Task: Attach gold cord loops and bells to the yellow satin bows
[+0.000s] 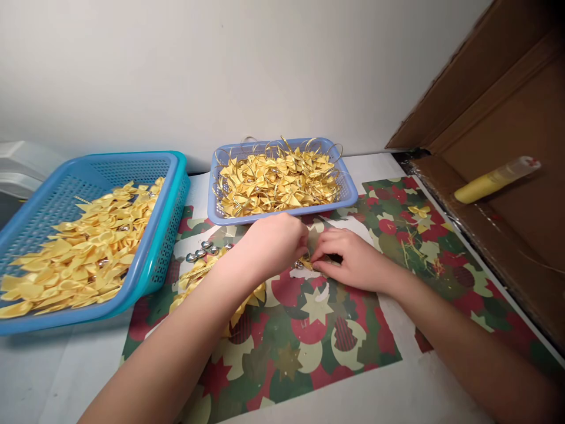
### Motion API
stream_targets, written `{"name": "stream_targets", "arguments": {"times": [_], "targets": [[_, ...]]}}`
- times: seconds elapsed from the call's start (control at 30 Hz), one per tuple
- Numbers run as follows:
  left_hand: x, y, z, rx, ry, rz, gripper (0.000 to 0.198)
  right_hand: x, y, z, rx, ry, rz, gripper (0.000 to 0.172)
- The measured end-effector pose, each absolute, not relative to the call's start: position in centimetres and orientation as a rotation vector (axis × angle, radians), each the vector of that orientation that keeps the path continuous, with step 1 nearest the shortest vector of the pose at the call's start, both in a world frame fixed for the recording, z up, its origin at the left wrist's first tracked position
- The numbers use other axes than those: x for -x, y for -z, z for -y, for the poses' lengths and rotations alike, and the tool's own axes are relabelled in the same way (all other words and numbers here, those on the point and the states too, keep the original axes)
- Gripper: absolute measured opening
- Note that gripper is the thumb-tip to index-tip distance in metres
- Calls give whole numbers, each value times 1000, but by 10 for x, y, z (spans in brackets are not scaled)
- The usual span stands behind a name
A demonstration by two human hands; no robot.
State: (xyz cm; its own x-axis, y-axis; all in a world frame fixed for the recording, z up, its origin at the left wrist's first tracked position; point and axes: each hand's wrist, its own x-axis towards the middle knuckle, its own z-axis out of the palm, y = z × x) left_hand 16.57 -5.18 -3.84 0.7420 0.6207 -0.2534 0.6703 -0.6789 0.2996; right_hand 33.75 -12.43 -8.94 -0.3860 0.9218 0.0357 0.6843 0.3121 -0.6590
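Bare forearms [176, 335] extend toward the farther basket [309, 209]; in front of that, the right hand [342, 258] pinches a yellow ribbon piece [305, 261], likely light, soft, slippery, best held mid-fold (left hand's [280, 238] grip: cannot tell). Its long axis and direction stay hidden.

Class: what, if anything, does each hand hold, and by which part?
The right hand seems to pinch a small yellow ribbon piece by its edge; for the left hand, it's unclear.
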Motion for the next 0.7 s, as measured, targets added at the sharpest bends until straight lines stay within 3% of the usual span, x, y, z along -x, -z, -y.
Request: {"name": "stream_targets", "arguments": {"times": [0.27,0.7], "targets": [[-167,37,52,-2575,242,-993,20,-330,90,123,1620,-853,1878,13],[-164,41,52,-2575,185,-984,21,-320,96,123,1568,-831,1903,23]]}}
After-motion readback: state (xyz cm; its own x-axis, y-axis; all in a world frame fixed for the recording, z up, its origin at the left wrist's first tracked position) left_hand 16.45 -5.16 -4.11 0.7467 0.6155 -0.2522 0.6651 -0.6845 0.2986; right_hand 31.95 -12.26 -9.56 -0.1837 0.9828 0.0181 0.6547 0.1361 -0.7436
